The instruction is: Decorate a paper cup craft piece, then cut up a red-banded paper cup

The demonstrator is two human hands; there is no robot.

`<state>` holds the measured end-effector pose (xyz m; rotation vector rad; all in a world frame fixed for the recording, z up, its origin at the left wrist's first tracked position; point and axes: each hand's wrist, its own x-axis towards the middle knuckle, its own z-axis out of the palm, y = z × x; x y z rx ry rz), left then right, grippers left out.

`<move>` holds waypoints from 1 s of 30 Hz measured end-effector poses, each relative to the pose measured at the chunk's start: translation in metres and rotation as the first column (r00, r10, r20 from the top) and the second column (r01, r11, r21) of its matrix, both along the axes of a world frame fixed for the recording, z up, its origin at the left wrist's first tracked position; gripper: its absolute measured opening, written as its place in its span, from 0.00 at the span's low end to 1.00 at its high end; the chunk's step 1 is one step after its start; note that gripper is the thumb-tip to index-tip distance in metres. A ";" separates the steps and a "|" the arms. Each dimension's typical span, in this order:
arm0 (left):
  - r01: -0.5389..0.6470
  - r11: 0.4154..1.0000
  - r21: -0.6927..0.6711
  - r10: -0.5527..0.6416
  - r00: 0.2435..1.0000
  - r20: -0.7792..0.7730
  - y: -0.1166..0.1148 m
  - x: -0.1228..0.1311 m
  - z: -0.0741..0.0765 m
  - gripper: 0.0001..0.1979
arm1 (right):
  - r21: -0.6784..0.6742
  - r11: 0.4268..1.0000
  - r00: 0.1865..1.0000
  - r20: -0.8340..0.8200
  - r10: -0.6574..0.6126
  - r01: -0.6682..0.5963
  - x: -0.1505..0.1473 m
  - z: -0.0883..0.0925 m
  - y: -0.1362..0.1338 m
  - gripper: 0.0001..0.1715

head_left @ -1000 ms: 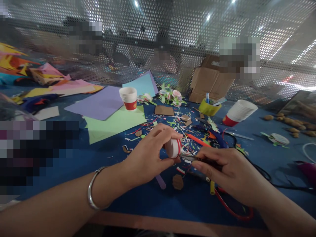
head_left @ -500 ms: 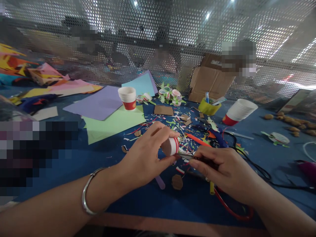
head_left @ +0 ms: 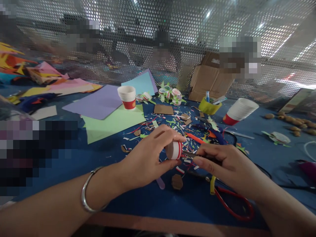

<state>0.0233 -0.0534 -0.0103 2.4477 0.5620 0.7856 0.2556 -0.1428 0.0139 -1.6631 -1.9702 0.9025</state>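
Observation:
A short, round piece of paper cup (head_left: 175,150), white with red stripes at its rim, is pinched between the thumb and fingers of my left hand (head_left: 145,159). It lies on its side, rim facing right. My right hand (head_left: 230,166) is closed round a thin metal tool with a dark handle (head_left: 189,154); most of the handle is hidden, so its kind is unclear. The tool's tip meets the rim of the cup piece. Paper scraps (head_left: 181,126) lie behind my hands. Below them are an octagonal cardboard piece (head_left: 177,182) and red-handled scissors (head_left: 250,209).
Stacked paper cups (head_left: 126,98) stand at back left, and another stack (head_left: 240,112) leans at right. Green paper (head_left: 112,126) and purple paper (head_left: 95,103) lie left. An orange pen-like tool (head_left: 196,138), a yellow container (head_left: 209,107) and a black cable (head_left: 264,171) are on the right side.
My left hand and the cup piece have shifted slightly right and down. The tool has risen from the lower edge of the rim to about its middle.

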 end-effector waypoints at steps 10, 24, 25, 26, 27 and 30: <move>-0.005 0.999 -0.043 0.007 0.999 0.039 0.003 -0.001 0.000 0.23 | 0.000 1.000 1.000 -0.019 -0.005 0.005 0.002 0.000 0.002 0.25; 0.023 0.999 -0.046 -0.022 1.000 0.020 0.002 0.000 -0.001 0.23 | -0.010 1.000 0.998 -0.058 -0.008 0.008 0.006 0.000 0.002 0.26; 0.039 0.999 -0.037 -0.039 0.999 0.016 0.002 0.001 -0.001 0.24 | -0.012 1.000 0.998 -0.060 -0.004 0.003 0.006 0.000 0.002 0.25; 0.057 0.998 -0.030 -0.057 0.998 0.011 0.002 0.001 -0.002 0.24 | -0.012 1.000 0.998 -0.062 0.003 -0.004 0.005 0.000 0.002 0.25; 0.073 0.997 -0.026 -0.073 0.997 0.008 0.001 0.001 -0.002 0.24 | -0.011 1.000 0.998 -0.065 0.011 -0.012 0.005 0.001 0.002 0.25; 0.093 0.995 -0.021 -0.093 0.996 0.004 0.000 0.000 -0.003 0.24 | -0.015 1.000 0.997 -0.078 0.021 -0.022 0.003 0.001 0.002 0.25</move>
